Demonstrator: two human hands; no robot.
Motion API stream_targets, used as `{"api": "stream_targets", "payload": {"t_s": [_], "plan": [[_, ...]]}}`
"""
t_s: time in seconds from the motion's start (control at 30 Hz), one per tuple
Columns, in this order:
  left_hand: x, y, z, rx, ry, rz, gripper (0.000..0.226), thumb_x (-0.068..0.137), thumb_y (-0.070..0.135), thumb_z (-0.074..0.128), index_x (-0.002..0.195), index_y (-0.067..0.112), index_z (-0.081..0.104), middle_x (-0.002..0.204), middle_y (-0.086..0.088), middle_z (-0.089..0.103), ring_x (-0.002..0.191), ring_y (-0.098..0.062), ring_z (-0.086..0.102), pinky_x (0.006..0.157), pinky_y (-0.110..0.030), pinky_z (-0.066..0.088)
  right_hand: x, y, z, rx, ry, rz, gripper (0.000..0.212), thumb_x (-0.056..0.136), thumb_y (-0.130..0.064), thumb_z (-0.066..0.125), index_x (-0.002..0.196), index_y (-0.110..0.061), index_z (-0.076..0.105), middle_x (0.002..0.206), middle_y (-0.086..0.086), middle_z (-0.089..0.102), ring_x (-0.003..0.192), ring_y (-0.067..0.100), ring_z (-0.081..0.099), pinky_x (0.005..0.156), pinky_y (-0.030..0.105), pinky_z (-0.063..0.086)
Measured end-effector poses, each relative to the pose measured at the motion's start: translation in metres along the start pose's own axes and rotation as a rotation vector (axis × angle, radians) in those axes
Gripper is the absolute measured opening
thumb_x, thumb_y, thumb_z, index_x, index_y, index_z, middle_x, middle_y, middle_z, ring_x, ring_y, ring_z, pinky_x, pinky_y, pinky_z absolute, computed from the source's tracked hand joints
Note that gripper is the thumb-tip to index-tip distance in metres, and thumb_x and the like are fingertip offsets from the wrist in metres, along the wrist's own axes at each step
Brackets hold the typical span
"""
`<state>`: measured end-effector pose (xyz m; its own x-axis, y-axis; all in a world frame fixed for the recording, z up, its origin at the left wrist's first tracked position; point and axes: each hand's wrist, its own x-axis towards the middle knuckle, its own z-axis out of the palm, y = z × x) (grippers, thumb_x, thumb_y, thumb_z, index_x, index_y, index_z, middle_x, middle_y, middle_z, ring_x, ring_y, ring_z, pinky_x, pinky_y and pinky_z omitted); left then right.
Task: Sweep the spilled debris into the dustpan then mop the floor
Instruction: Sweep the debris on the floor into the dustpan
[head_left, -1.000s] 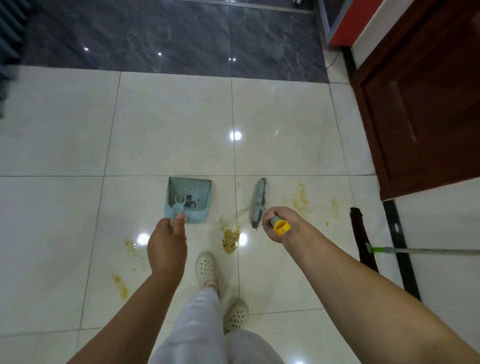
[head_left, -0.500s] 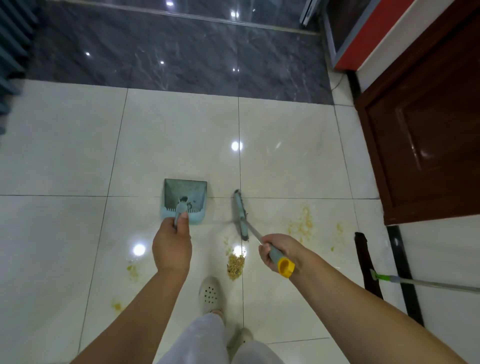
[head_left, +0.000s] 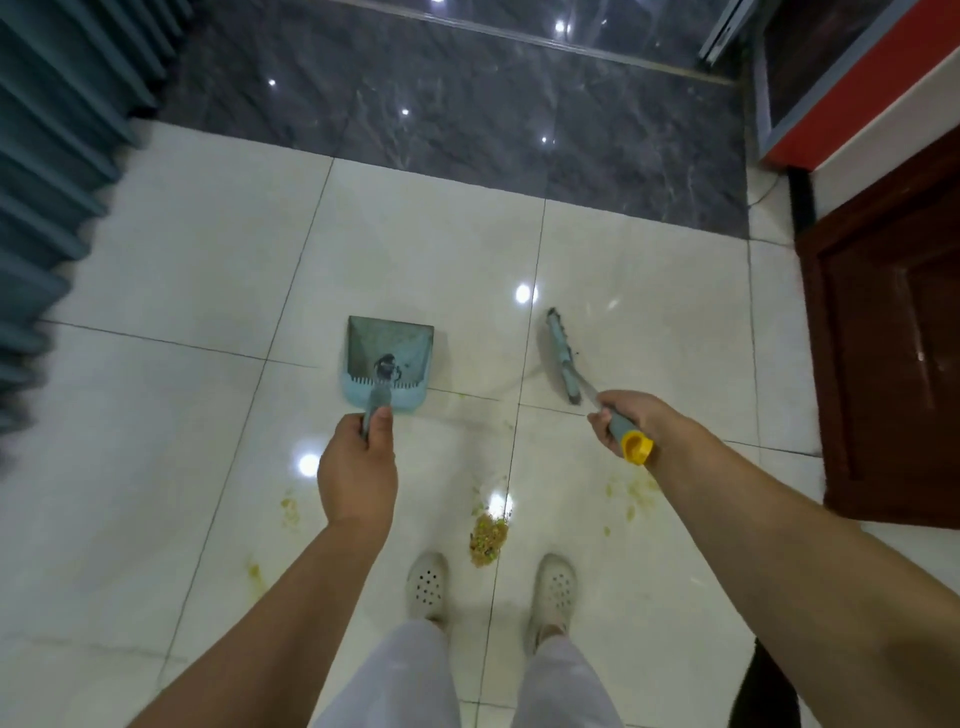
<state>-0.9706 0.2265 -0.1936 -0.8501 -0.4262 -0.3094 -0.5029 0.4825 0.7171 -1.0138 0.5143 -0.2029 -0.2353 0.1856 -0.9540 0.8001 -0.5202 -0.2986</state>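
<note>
**Desk:** What do I caption here?

**Operator:** I have two bare hands at work over a pale tiled floor (head_left: 415, 249). My left hand (head_left: 357, 470) is closed around the handle of the blue dustpan (head_left: 388, 364), its thumb along the top; my right hand (head_left: 626, 418) is wrapped round the grey grip of the broom (head_left: 562, 358), the yellow end cap poking out behind.

**Desk:** And the spill?

**Operator:** The main debris pile (head_left: 488, 538) lies just ahead of my shoes (head_left: 427, 584), between them and nearer me than either tool. Thinner smears (head_left: 636, 493) sit under my right forearm, and more specks (head_left: 290, 512) to the left.

**Desk:** What does the next stroke turn on?

**Operator:** Both tools sit beyond the pile. The broom head's long axis runs away from me, roughly in line with the grout. I judge that the right hand is nearer, and must bring the bristles back behind the pile, with the dustpan's mouth turned to face it.
</note>
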Motion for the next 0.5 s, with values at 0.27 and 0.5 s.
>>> {"api": "stream_targets", "payload": {"t_s": [0.27,0.5], "plan": [[-0.033,0.002,0.03,0.076,0.125,-0.067,0.042,0.096,0.043,0.04,0.079,0.008,0.056,0.065,-0.001,0.058,0.061,-0.02,0.056,0.057,-0.034,0.047,0.054,-0.033,-0.015,-0.416,-0.04,-0.013,0.012,0.099,-0.008,0.043,0.089,-0.001,0.042,0.073,0.015,0.044,0.017,0.009,0.036,0.027,0.011,0.037],[-0.081,0.023,0.078,0.045,0.248,-0.196,0.044,0.096,0.043,0.038,0.081,0.006,0.056,0.069,-0.005,0.06,0.064,-0.024,0.056,0.05,-0.026,0.034,0.04,-0.013,-0.067,-0.768,-0.095,0.092,0.016,0.098,-0.004,0.042,0.082,-0.001,0.043,0.062,0.01,0.04,0.028,0.012,0.038,0.027,0.011,0.033]]}}
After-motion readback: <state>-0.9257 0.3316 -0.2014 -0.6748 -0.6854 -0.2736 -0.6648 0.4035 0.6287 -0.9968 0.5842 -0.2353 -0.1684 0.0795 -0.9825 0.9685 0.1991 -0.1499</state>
